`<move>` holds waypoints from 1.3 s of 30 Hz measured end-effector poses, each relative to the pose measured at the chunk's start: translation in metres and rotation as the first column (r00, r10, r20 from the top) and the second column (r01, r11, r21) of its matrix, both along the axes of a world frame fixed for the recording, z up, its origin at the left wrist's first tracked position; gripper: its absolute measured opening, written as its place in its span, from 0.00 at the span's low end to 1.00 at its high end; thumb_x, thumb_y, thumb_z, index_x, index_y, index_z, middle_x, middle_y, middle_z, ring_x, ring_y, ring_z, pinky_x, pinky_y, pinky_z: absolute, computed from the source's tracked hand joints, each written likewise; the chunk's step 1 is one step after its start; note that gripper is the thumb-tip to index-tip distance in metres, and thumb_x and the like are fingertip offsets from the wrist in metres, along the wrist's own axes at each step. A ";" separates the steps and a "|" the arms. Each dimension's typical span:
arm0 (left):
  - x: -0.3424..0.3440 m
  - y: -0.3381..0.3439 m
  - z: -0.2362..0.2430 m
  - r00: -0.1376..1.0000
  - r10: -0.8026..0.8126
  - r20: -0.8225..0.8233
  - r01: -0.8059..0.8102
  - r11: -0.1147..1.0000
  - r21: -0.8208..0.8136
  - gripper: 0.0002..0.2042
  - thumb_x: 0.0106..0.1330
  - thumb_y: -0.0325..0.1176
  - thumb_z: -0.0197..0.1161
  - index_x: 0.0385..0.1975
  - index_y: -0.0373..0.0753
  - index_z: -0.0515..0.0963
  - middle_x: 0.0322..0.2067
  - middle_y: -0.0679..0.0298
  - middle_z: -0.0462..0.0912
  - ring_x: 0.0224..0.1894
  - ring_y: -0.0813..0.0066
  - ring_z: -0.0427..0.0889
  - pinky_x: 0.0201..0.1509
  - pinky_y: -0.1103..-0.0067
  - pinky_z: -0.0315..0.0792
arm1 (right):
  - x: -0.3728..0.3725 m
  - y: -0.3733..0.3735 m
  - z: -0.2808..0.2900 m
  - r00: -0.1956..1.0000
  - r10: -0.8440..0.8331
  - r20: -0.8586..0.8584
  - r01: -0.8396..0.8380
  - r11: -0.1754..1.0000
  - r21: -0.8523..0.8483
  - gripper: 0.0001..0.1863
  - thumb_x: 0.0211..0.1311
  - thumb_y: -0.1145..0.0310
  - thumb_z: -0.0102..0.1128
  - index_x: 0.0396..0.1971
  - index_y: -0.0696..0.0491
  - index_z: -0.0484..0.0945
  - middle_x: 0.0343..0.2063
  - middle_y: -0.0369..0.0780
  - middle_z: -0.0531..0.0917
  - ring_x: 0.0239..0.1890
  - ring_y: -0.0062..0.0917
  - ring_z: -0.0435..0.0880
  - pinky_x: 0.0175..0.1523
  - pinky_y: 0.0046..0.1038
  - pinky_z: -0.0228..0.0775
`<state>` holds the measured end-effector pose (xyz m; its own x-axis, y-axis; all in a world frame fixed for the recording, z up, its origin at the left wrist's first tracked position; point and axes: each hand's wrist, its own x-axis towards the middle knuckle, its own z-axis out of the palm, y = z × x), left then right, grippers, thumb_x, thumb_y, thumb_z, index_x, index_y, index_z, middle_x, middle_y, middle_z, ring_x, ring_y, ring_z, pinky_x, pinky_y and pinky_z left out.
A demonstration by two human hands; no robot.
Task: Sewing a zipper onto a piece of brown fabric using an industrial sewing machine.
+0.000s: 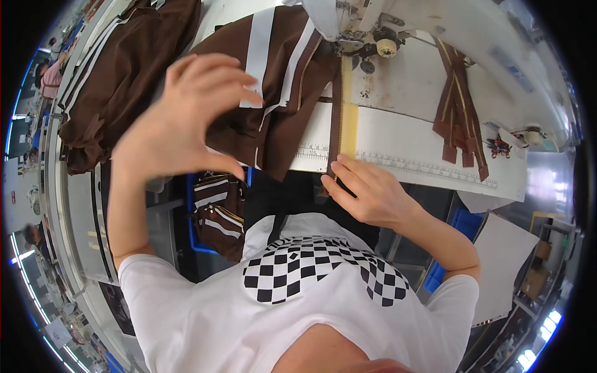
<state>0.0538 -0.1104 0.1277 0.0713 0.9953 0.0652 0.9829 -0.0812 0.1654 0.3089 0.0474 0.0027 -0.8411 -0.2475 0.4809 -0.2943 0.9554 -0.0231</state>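
My left hand (186,118) is raised over the brown fabric, thumb and fingers spread apart, with nothing in it. Beneath and beyond it lies a brown garment piece (281,133) with white stripes, its upper end running under the sewing machine (373,43). A brown zipper tape (336,124) with gold teeth hangs from the machine toward the table's front edge. My right hand (367,191) pinches the lower end of this zipper between thumb and fingers at that edge. A yellow strip (350,130) lies on the table just right of the zipper.
Several loose brown zippers (459,105) lie on the right of the white table (404,133), which has a ruler scale along its front. A heap of brown striped garments (124,81) rests at the left. Below, a blue bin (191,230) holds more brown striped pieces (221,217).
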 end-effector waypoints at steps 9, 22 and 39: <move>0.044 -0.024 -0.085 0.978 -0.173 -0.114 0.193 0.962 0.194 0.10 0.50 0.26 0.63 0.34 0.40 0.78 0.31 0.68 0.78 0.39 0.73 0.78 0.54 0.70 0.68 | -0.003 -0.004 0.003 0.996 0.086 -0.015 -0.086 0.996 -0.009 0.13 0.44 0.71 0.65 0.34 0.55 0.82 0.36 0.41 0.82 0.43 0.32 0.82 0.45 0.28 0.79; 0.079 0.007 -0.065 0.954 -0.295 0.060 0.259 0.905 0.336 0.08 0.42 0.28 0.61 0.23 0.35 0.78 0.19 0.67 0.69 0.27 0.72 0.74 0.44 0.77 0.71 | 0.002 0.002 0.014 0.984 0.176 0.031 -0.175 0.984 -0.018 0.13 0.43 0.72 0.60 0.32 0.61 0.80 0.34 0.45 0.82 0.40 0.33 0.84 0.45 0.28 0.80; 0.060 0.025 -0.101 0.914 -0.316 0.254 0.177 0.876 0.449 0.07 0.43 0.27 0.64 0.24 0.34 0.80 0.20 0.66 0.74 0.27 0.69 0.75 0.38 0.76 0.72 | -0.017 0.015 0.011 0.991 0.133 0.002 -0.133 0.991 -0.031 0.11 0.43 0.75 0.63 0.30 0.61 0.80 0.33 0.43 0.83 0.40 0.31 0.84 0.44 0.26 0.80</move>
